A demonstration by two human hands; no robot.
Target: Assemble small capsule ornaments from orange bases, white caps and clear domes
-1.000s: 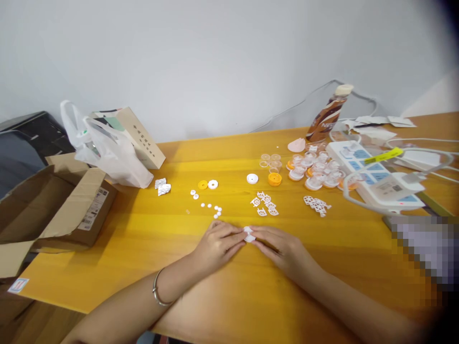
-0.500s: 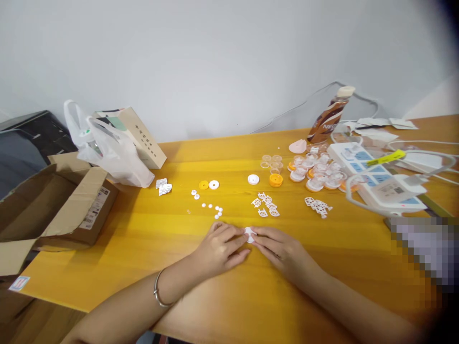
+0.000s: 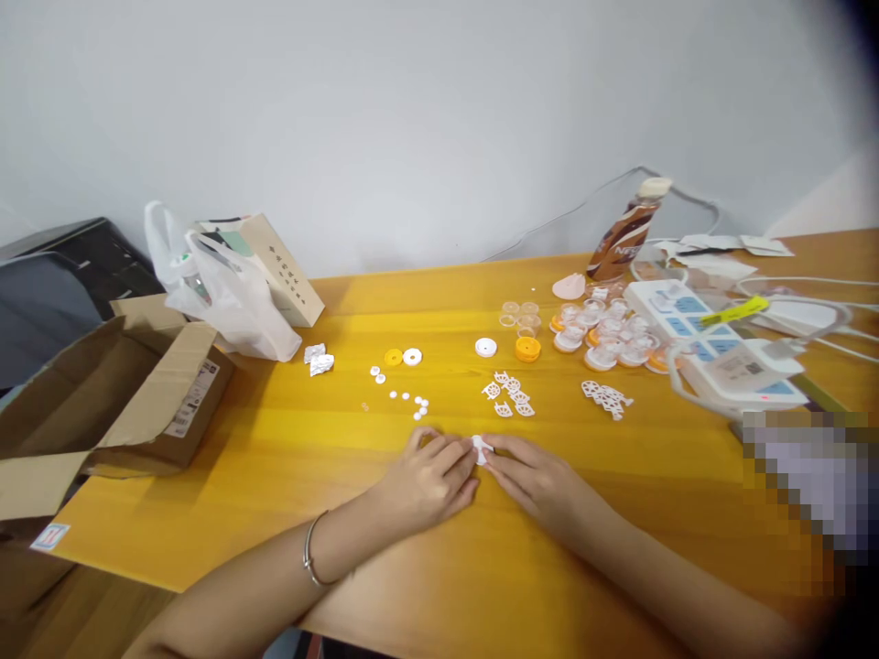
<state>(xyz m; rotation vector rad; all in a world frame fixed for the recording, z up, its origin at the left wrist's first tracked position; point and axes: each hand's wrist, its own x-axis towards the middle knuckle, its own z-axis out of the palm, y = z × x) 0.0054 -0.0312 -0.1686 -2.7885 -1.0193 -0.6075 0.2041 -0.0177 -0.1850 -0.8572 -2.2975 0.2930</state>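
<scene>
Left hand (image 3: 429,476) and right hand (image 3: 532,476) both pinch one small white plastic piece (image 3: 481,448); loose white cutouts (image 3: 509,394) wait at twelve o'clock, assembled cups (image 3: 608,334) at one.

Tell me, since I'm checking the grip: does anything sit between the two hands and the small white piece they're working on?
Nothing visible does. The left hand and right hand meet at the small white piece, fingertips pinching it directly just above the yellow table. The nearest loose parts, the white cutouts, lie beyond, apart from it.
</scene>
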